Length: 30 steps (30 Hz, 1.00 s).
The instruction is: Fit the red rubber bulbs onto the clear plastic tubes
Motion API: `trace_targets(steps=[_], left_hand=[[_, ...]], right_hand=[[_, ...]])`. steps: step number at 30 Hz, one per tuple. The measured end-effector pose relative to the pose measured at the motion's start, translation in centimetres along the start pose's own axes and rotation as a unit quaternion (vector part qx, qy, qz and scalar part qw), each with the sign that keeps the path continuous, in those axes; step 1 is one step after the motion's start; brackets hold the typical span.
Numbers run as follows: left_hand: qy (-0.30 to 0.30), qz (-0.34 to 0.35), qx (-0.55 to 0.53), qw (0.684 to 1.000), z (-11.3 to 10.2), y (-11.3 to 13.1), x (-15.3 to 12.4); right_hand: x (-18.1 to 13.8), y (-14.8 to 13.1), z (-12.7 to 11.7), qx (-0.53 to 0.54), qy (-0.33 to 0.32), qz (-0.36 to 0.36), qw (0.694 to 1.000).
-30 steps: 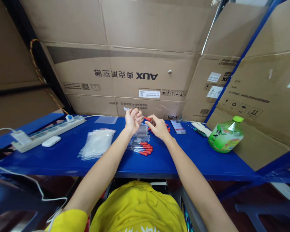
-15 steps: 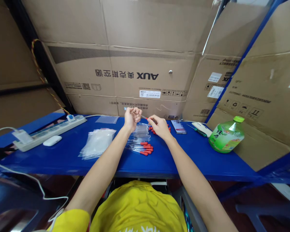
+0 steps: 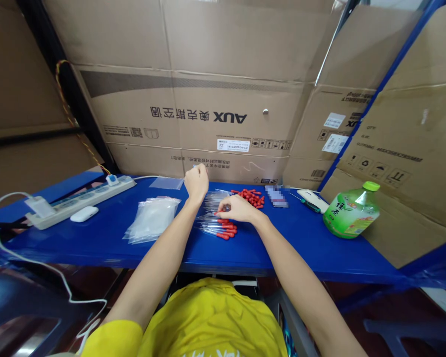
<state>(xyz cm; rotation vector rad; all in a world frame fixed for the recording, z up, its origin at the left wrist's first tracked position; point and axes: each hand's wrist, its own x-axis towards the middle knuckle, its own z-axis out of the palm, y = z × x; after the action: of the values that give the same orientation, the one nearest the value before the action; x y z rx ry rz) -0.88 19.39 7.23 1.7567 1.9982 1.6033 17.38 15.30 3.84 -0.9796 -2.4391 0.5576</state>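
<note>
My right hand (image 3: 238, 208) is closed in a pinch, fingertips at a red bulb of a glass dropper low over the pile. Below it lie several finished-looking droppers (image 3: 228, 228), clear glass stems to the left and red rubber bulbs to the right. Clear glass tubes (image 3: 212, 201) without bulbs are spread between my hands. Behind my right hand is a heap of loose red rubber bulbs (image 3: 251, 197). My left hand (image 3: 196, 182) is raised near the cardboard and curled shut; what its fingers hold is hidden, apart from a small pale bit at the top.
A stack of clear plastic bags (image 3: 152, 218) lies left of my left forearm, with another flat bag (image 3: 166, 183) behind. Further left are a power strip (image 3: 85, 198) and a white case (image 3: 84, 213). A phone (image 3: 277, 196), a green-handled tool (image 3: 309, 203) and a green bottle (image 3: 351, 210) stand right.
My right hand has come down and left from beside my left hand to the droppers, uncovering the red bulbs. My left hand has turned and closed into a fist.
</note>
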Motion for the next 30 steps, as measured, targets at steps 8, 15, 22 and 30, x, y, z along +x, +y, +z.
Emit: trace_targets(steps=[8,15,22,30], left_hand=[[-0.076,0.077,0.022,0.994,0.5,0.2,-0.7],[-0.093,0.093,0.022,0.991,0.3,0.5,-0.7],[-0.206,0.202,0.017,0.957,-0.4,0.0,0.5],[-0.323,0.253,0.070,0.909,-0.6,-0.7,1.0]], right_hand=[[0.2,-0.3,0.7,-0.038,-0.034,0.006,0.999],[0.4,-0.1,0.7,-0.064,-0.027,0.002,0.998],[0.4,0.2,0.4,-0.082,-0.025,-0.008,0.996],[0.3,-0.1,-0.1,-0.102,-0.016,-0.063,0.993]])
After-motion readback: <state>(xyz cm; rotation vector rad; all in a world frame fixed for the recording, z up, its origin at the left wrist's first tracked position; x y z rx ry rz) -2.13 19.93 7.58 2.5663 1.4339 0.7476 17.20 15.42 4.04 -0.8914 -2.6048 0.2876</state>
